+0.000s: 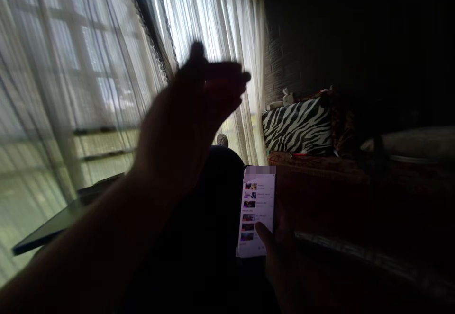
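My left hand (192, 110) is raised in front of the curtained window, dark against the light, fingers stretched out together towards the right and holding nothing. My right hand (280, 252) is low in the dim foreground, wrapped around a lit phone (256, 214) whose screen shows a list of small pictures; the thumb rests on the screen's lower right. The phone is held upright above my dark-clad legs (220, 195), which stretch away towards the window.
Sheer white curtains (88, 67) cover the windows at left and centre. A dark flat tabletop (64, 224) juts in at lower left. At right a zebra-striped cushion (298, 124) lies on a dark red couch (337, 167) against a dark brick wall.
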`<state>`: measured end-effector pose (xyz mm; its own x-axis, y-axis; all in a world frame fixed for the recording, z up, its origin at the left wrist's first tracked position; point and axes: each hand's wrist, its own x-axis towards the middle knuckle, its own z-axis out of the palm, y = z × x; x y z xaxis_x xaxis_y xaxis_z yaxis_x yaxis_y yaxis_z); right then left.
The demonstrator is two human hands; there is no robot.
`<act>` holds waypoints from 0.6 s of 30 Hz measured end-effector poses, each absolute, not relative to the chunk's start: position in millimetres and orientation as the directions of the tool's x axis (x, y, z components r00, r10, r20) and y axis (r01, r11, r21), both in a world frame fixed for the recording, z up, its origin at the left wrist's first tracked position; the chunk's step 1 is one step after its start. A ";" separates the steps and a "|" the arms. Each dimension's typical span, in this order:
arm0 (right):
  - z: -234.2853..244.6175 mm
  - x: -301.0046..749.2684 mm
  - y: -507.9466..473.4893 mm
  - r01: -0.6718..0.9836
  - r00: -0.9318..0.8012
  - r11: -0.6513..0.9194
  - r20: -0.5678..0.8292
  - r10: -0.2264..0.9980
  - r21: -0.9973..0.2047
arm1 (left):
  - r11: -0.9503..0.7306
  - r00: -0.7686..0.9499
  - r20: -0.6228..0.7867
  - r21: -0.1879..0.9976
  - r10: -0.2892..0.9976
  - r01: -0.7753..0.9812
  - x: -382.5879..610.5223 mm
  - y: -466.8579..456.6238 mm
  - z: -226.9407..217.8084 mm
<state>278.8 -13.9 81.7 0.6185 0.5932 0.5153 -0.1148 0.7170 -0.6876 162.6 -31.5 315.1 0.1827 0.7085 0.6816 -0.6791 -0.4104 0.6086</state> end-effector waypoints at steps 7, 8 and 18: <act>86.1 281.6 -28.4 -0.177 0.657 0.781 0.519 0.547 -0.599 | -0.024 0.477 0.464 0.734 0.747 -0.678 193.6 -7.4 210.6; 84.1 281.4 -32.3 -0.153 0.658 0.767 0.515 0.549 -0.623 | 0.095 0.587 0.363 0.790 0.724 -0.606 191.2 -7.2 189.6; 61.6 286.1 -58.8 -0.065 0.432 0.607 0.525 0.733 -0.792 | 0.471 0.814 0.077 0.782 0.575 -0.407 182.8 4.8 128.1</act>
<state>286.1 -58.8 61.6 0.4321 0.7329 0.5254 -0.0653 0.6065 -0.7924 182.8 4.8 128.1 0.8142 0.5754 0.0772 -0.4073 0.4714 0.7822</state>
